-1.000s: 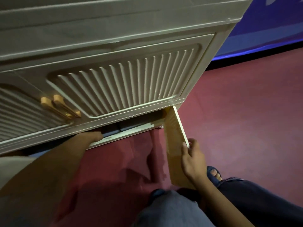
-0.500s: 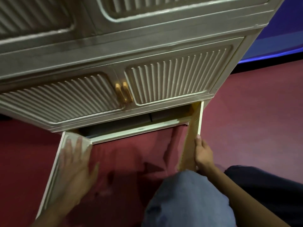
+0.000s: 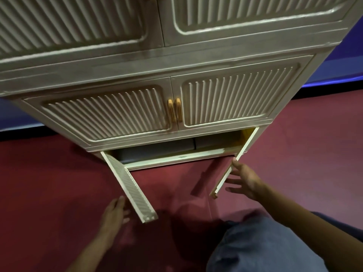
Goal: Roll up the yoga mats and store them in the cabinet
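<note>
Cream ribbed plastic forms the tall cabinet (image 3: 176,61) standing on a dark red floor (image 3: 294,154). Its bottom compartment (image 3: 176,148) has two doors swung open toward the viewer, long edges pointing outward; what lies inside is too dark to tell. Above, two shut doors carry two amber handles (image 3: 174,112). The left hand (image 3: 115,213) hovers just beside the left door (image 3: 131,185), fingers loosely spread. The right hand (image 3: 245,179), fingers spread, touches the right door (image 3: 229,169). No rolled mat is in view.
</note>
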A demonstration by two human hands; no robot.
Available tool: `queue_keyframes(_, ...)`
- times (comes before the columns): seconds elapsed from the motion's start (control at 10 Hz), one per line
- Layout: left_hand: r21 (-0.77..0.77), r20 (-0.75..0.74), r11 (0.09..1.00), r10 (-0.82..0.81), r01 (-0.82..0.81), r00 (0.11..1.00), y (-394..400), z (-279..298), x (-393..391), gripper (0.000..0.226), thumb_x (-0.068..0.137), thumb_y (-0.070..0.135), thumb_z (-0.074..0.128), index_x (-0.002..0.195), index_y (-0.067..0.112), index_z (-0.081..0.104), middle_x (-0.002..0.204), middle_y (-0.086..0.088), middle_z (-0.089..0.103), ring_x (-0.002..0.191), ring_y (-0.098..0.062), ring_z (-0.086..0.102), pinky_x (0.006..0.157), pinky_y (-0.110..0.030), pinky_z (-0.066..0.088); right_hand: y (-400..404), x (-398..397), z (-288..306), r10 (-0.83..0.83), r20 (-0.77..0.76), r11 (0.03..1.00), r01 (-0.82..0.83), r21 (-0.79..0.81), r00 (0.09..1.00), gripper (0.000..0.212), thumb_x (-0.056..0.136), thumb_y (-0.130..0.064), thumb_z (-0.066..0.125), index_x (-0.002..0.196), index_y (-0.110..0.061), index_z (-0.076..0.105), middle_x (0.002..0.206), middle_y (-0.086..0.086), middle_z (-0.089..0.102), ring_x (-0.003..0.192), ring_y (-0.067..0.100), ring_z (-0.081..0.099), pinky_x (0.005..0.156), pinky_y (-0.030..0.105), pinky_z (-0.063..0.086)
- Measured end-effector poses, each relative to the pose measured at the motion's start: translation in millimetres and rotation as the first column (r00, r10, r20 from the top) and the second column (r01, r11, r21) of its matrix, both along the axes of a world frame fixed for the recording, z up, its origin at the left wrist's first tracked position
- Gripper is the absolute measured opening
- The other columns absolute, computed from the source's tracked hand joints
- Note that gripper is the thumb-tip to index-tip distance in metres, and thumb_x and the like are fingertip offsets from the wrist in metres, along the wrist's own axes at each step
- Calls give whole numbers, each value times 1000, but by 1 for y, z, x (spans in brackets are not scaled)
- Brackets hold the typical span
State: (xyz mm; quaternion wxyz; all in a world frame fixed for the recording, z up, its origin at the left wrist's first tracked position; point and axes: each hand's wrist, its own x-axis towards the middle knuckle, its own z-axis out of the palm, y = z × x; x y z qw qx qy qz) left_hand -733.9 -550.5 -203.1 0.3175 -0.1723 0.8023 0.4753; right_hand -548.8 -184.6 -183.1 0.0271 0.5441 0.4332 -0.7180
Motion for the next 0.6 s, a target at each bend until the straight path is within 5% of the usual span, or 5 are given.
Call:
queue_keyframes(0.2, 303, 139, 928, 181, -216, 974, 96, 4, -10, 30, 109, 18, 40, 133, 3, 51, 124, -17, 61, 130, -44, 54, 98, -45, 46, 14, -46, 2, -154, -69, 983, 146, -109, 986, 30, 107, -31, 35, 101, -13, 59, 108, 4, 60, 104, 31, 63, 84, 52, 52)
queue_keyframes(0.3, 400, 138, 895, 152, -196, 979, 140, 9, -28, 35, 107, 16, 51, 141, 10, 47, 123, -8, 60, 137, -35, 50, 107, -43, 43, 25, -80, 12, -37, -61, 999, 37, -1, 997, 15, 94, -4, 45, 100, -14, 54, 94, 2, 56, 96, 28, 62, 88, 53, 52)
queue_keyframes(0.4, 519, 194, 820, 162, -241, 968, 177, 9, -47, 44, 105, 18, 55, 148, 13, 45, 145, -6, 54, 146, -27, 40, 112, -40, 39, 29, -103, 15, 86, -121, 996, -82, 34, 989, 48, 78, 15, 47, 112, -19, 50, 75, 7, 44, 78, 20, 52, 77, 46, 52)
queue_keyframes(0.5, 587, 261, 743, 200, -320, 944, 207, 10, -49, 50, 105, 9, 52, 152, 16, 36, 139, -7, 56, 146, -29, 41, 110, -39, 41, 18, -105, 11, 118, -191, 992, -125, -22, 974, 69, 79, 21, 48, 132, -23, 39, 105, 27, 57, 93, 29, 61, 68, 40, 51)
queue_keyframes(0.6, 587, 265, 726, 246, -359, 932, 214, 10, -36, 73, 106, 4, 48, 162, 35, 13, 141, -3, 49, 144, -29, 42, 116, -43, 38, 12, -88, 10, 181, -170, 983, -176, 45, 969, 92, 81, 18, 51, 149, -41, 28, 147, 16, 48, 98, 23, 59, 69, 38, 50)
